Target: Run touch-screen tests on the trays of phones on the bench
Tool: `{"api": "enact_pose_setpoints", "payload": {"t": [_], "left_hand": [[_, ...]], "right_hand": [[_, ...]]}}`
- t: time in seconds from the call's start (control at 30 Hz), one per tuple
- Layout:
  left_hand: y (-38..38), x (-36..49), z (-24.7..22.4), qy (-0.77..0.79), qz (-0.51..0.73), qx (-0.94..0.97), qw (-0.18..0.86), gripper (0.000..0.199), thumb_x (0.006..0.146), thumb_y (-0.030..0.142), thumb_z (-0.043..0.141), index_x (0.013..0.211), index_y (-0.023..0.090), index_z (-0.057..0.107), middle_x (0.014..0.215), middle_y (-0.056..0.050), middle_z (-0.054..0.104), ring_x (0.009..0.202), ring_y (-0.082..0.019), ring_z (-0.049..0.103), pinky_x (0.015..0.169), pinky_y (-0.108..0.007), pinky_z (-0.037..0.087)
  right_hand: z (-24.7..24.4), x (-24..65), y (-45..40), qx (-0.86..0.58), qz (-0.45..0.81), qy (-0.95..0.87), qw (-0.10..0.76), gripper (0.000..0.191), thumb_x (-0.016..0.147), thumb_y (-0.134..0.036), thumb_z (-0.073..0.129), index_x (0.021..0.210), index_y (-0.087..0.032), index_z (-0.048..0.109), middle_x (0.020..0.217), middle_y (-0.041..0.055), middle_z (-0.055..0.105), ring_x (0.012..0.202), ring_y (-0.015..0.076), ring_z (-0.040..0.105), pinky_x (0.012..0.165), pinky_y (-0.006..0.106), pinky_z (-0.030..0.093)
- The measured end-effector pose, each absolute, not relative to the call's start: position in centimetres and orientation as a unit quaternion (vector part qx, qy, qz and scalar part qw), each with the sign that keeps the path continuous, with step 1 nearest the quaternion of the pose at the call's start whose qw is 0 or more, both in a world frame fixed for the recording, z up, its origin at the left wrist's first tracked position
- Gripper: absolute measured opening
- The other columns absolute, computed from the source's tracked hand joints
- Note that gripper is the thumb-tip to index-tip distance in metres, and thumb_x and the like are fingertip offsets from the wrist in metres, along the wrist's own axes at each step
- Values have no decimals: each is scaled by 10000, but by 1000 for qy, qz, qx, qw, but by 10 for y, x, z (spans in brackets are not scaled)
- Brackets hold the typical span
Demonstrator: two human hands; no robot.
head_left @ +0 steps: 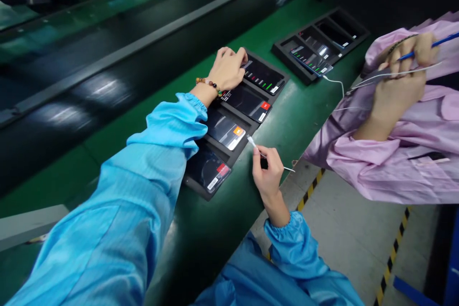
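My right hand (pixel 267 169) is closed in a pinch on a white charging cable (pixel 251 141), whose connector end points at the tray. The connector is apart from the phones. My left hand (pixel 229 69), with a bead bracelet at the wrist, has its fingers bent over the far end of a smartphone (pixel 264 78) showing coloured lines. That hand hides part of its grip. Below it in the same black tray (pixel 233 155) lie a phone with a red label patch (pixel 247 101), one with an orange patch (pixel 226 129) and one with a red patch (pixel 207 169).
Further along the green bench (pixel 211 229) stands a second black tray (pixel 304 76) with several phones, one with a white cable attached. At right, a co-worker in pink sleeves (pixel 380 167) holds a blue pen (pixel 439 42) and a white cable. A dark rail (pixel 150 43) runs behind.
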State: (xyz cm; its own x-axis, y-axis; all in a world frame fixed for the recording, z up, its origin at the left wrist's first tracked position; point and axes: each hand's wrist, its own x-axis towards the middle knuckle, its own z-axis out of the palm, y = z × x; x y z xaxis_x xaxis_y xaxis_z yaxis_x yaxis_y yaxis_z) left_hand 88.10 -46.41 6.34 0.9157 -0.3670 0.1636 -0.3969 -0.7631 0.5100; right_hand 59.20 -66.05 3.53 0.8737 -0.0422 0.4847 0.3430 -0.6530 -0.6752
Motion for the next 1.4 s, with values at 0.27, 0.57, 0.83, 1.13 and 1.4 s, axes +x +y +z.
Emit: {"api": "enact_pose_setpoints", "payload": {"t": [0.27,0.57,0.83,1.13,1.4], "left_hand": [[-493,869,63,-339,32,890,305,530,850,261,513,1351,167,658,1261,-159,690,1286,-362,562,1268,-612,288],[-491,869,58,-345,41,892,290,517,835,204,515,1332,164,652,1235,-171,705,1273,-375,609,1271,-643,334],[-494,865,56,-349,30,891,291,517,857,222,509,1343,145,664,1223,-178,708,1286,-380,610,1283,-647,328],[-412,710,129,-403,-67,866,289,454,1025,571,624,1303,224,717,1277,-100,751,1238,-322,619,1258,-564,334],[-380,603,109,-430,-102,867,230,942,775,658,936,1548,226,615,1565,-168,619,1418,-409,536,1270,-573,364]], "right_hand": [[37,592,-663,-876,-236,-84,413,115,1077,-210,639,1069,-212,754,911,51,764,802,187,680,761,368,553],[37,592,-662,-874,-227,-79,423,123,1077,-223,637,1074,-217,759,908,50,762,802,190,678,760,373,554],[37,592,-662,-877,-225,-77,416,130,1086,-243,628,1054,-216,751,889,40,740,761,172,651,743,356,546],[37,592,-664,-885,-173,-57,428,306,1130,-397,558,1254,-213,769,878,28,712,651,148,567,672,327,495],[41,552,-669,-878,-89,-116,456,269,1119,-396,595,1179,-216,785,810,5,659,638,145,541,663,322,474]]}}
